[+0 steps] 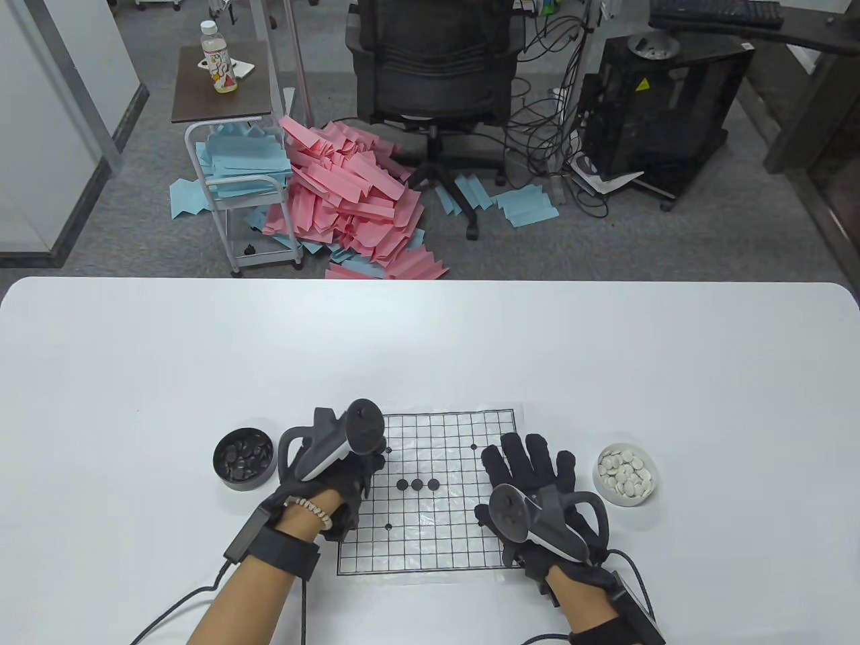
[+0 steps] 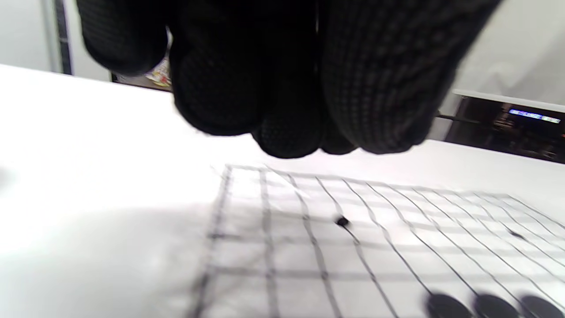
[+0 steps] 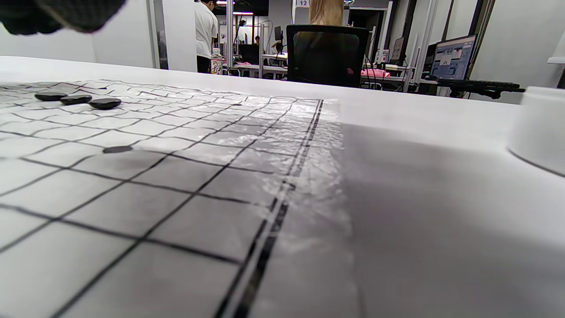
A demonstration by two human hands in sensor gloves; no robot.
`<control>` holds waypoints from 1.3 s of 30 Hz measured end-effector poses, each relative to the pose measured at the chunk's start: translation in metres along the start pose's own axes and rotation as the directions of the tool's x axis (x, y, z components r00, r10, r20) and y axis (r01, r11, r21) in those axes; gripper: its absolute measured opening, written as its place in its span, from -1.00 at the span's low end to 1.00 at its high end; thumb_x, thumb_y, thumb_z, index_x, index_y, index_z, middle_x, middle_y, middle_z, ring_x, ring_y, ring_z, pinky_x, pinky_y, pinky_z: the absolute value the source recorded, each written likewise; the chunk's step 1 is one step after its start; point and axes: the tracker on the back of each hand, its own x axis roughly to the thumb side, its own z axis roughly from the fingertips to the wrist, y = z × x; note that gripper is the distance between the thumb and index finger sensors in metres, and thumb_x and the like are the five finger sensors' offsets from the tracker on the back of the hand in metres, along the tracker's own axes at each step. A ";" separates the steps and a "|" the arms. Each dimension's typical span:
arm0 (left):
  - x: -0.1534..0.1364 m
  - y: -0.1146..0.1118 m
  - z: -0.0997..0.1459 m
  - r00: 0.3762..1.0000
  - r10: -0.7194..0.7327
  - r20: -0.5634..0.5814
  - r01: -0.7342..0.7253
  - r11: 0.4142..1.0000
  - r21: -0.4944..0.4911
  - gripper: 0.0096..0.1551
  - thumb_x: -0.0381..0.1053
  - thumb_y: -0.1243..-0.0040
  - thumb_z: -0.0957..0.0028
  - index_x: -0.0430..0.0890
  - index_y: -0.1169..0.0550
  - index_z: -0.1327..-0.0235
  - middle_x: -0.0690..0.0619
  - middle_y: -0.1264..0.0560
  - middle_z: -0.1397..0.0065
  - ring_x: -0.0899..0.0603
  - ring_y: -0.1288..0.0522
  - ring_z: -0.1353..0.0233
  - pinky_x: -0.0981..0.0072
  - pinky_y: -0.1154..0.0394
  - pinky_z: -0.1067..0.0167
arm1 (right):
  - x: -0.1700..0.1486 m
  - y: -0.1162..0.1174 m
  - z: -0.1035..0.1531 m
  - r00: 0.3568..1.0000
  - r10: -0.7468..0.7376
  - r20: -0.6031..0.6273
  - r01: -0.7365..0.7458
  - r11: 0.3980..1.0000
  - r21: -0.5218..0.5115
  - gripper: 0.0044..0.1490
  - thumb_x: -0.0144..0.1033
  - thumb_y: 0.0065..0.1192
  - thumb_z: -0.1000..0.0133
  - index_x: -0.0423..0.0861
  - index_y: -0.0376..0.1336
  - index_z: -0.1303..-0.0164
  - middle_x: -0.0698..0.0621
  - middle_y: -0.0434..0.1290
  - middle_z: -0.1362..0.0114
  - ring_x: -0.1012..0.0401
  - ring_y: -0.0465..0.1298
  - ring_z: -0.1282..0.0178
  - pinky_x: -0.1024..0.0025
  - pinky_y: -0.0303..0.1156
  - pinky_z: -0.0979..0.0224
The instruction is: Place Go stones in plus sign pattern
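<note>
A paper Go board [image 1: 430, 537] lies on the white table. Three black stones [image 1: 416, 484] sit in a left-to-right row left of its middle; they also show in the left wrist view [image 2: 494, 305] and the right wrist view [image 3: 76, 100]. My left hand [image 1: 375, 463] hovers over the board's left edge. Its fingertips [image 2: 287, 132] are bunched together above the grid, and anything between them is hidden. My right hand [image 1: 531, 463] lies flat with fingers spread on the board's right side, empty.
A black bowl of black stones [image 1: 243, 458] stands left of the board. A white bowl of white stones [image 1: 626, 474] stands to its right and shows in the right wrist view [image 3: 540, 128]. Small printed dots mark the grid.
</note>
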 end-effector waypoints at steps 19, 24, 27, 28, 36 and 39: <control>-0.119 -0.007 -0.007 0.874 -0.220 -0.434 0.121 0.962 -0.244 -0.38 0.03 -0.48 0.21 0.06 -0.65 -0.21 -0.01 -0.67 -0.38 -0.20 -0.65 -0.18 -0.19 -0.44 -0.23 | 0.001 0.000 0.000 1.000 0.004 -0.004 -0.004 1.000 0.003 0.09 0.28 0.20 0.02 0.22 -0.15 -0.67 0.02 -0.20 -0.80 -0.16 -0.17 -0.81 -0.44 -0.18 -0.64; -0.126 -0.014 -0.010 0.866 -0.206 -0.455 0.087 0.959 -0.269 -0.34 0.04 -0.49 0.23 0.05 -0.63 -0.24 -0.06 -0.65 -0.39 -0.20 -0.64 -0.17 -0.19 -0.43 -0.23 | 0.001 0.000 0.000 1.000 0.005 -0.006 -0.005 1.000 0.008 0.09 0.28 0.20 0.02 0.22 -0.15 -0.67 0.02 -0.20 -0.80 -0.16 -0.17 -0.81 -0.44 -0.18 -0.64; -0.127 -0.016 -0.012 0.861 -0.220 -0.458 0.107 0.960 -0.260 -0.36 0.06 -0.51 0.25 0.07 -0.66 -0.20 -0.03 -0.67 -0.35 -0.18 -0.64 -0.13 -0.18 -0.43 -0.23 | 0.001 0.001 0.000 1.000 0.007 -0.006 -0.007 1.000 0.015 0.09 0.28 0.20 0.02 0.22 -0.15 -0.67 0.02 -0.20 -0.80 -0.16 -0.17 -0.81 -0.44 -0.18 -0.64; -0.126 -0.017 -0.012 0.863 -0.228 -0.451 0.122 0.960 -0.251 -0.36 0.06 -0.53 0.27 0.07 -0.66 -0.17 -0.02 -0.69 -0.31 -0.17 -0.65 -0.10 -0.18 -0.44 -0.22 | 0.001 0.001 0.000 1.000 0.007 -0.006 -0.007 1.000 0.017 0.09 0.28 0.20 0.02 0.22 -0.15 -0.67 0.02 -0.20 -0.80 -0.16 -0.17 -0.81 -0.44 -0.18 -0.64; -0.122 -0.024 -0.011 0.845 -0.312 -0.433 0.264 0.950 -0.169 -0.46 0.07 -0.54 0.31 0.07 -0.72 -0.01 0.08 -0.77 -0.10 -0.13 -0.69 0.03 -0.16 -0.48 -0.19 | 0.001 0.001 -0.001 1.000 0.005 -0.007 -0.005 1.000 0.015 0.09 0.28 0.20 0.02 0.22 -0.15 -0.67 0.01 -0.20 -0.80 -0.16 -0.17 -0.81 -0.44 -0.18 -0.64; -0.124 -0.023 -0.010 0.849 -0.293 -0.440 0.256 0.956 -0.143 -0.50 0.07 -0.55 0.33 0.08 -0.74 0.05 0.09 -0.79 -0.05 -0.12 -0.69 0.06 -0.16 -0.49 -0.19 | 0.001 0.001 -0.001 1.000 0.004 -0.006 -0.004 1.000 0.012 0.09 0.28 0.20 0.02 0.21 -0.15 -0.67 0.01 -0.20 -0.80 -0.16 -0.17 -0.81 -0.44 -0.18 -0.64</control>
